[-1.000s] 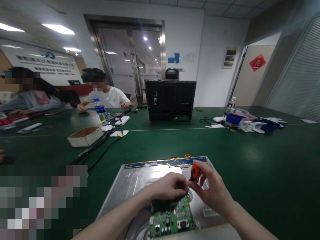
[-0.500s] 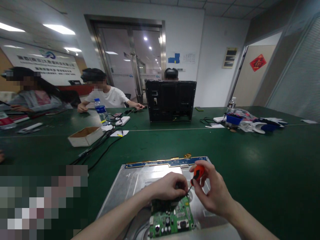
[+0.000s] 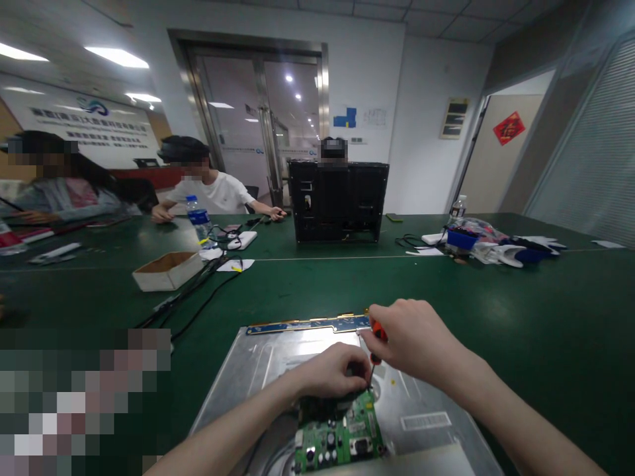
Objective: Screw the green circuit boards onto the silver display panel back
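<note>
The screwdriver (image 3: 380,330) points down at the far right corner of the board (image 3: 342,433), which lies on the metal panel (image 3: 411,400). The right hand (image 3: 411,334) has its grip wrapped around the handle. The left hand (image 3: 335,370) curls just beside the shaft; whether its grip pinches anything, I cannot tell. Beyond the panel, on the bench (image 3: 546,317), stand a carton (image 3: 159,281) and a black casing (image 3: 340,198).

The left forearm (image 3: 238,426) extends bare from below, and the left hand (image 3: 335,367) is bent inward, with fingers (image 3: 356,382) curled and tips close together. The right forearm (image 3: 510,403) extends from the lower right; the right hand (image 3: 409,330) stands slightly higher, its back upward, fingers (image 3: 380,315) closed in a grip.
</note>
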{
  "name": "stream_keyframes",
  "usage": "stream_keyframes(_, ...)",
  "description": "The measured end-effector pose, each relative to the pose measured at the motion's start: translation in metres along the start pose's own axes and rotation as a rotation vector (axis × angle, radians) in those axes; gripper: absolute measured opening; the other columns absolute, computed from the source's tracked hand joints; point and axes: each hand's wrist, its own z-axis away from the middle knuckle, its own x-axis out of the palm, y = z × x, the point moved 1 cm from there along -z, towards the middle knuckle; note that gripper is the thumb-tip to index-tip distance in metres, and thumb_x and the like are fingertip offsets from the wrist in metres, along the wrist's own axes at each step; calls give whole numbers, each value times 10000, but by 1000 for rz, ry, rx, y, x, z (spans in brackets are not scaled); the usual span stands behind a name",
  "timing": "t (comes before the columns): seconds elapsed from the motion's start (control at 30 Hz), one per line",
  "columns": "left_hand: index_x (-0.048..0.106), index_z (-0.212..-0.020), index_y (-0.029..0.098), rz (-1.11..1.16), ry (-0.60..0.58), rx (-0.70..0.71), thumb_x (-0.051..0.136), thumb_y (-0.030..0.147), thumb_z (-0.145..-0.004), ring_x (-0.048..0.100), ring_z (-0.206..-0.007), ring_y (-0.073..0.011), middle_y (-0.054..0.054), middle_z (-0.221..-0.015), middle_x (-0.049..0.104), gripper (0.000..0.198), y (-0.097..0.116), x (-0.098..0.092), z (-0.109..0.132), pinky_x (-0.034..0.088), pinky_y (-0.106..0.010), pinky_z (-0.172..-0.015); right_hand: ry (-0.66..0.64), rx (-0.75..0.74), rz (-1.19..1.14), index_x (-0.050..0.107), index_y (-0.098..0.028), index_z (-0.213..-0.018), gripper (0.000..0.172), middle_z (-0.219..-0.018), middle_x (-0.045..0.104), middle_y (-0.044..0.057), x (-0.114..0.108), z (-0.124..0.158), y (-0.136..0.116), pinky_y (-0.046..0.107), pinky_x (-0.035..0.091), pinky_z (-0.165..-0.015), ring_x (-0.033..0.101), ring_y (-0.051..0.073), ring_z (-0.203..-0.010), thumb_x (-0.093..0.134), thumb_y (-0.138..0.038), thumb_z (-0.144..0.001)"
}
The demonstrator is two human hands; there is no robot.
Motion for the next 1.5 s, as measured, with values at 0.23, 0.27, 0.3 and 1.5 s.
stream_keyframes(0.23,631,-797,164,27,-2,0,587,127,-709,552,-690,-122,35,-725,595,106,-2,0,1,427,-203,-666,-115,-157,-200,710,-212,-807,172,-734,720,32,-11,1,7,262,299,-527,646,189,-655,635,-367,-813)
stream_keyframes(0.27,634,-823,168,28,-7,1,586,125,-712,555,-689,-121,38,-729,600,128,-2,0,1,428,-202,-665,-105,-147,-197,717,-216,-813,225,-726,720,33,-11,1,8,263,296,-524,645,190,-644,632,-423,-834)
stream_keyframes(0.3,635,-840,171,26,-11,2,587,121,-714,556,-687,-119,40,-731,603,144,-2,-1,1,426,-200,-661,-97,-133,-185,721,-218,-801,290,-707,717,34,-10,1,9,264,289,-516,640,188,-621,614,-481,-857)
stream_keyframes(1.5,712,-848,172,7,2,26,613,167,-740,597,-742,-138,9,-802,677,146,-4,-1,2,450,-207,-692,-124,-139,-175,723,-252,-887,240,-723,729,26,-10,1,11,275,308,-530,673,214,-660,581,-442,-924)
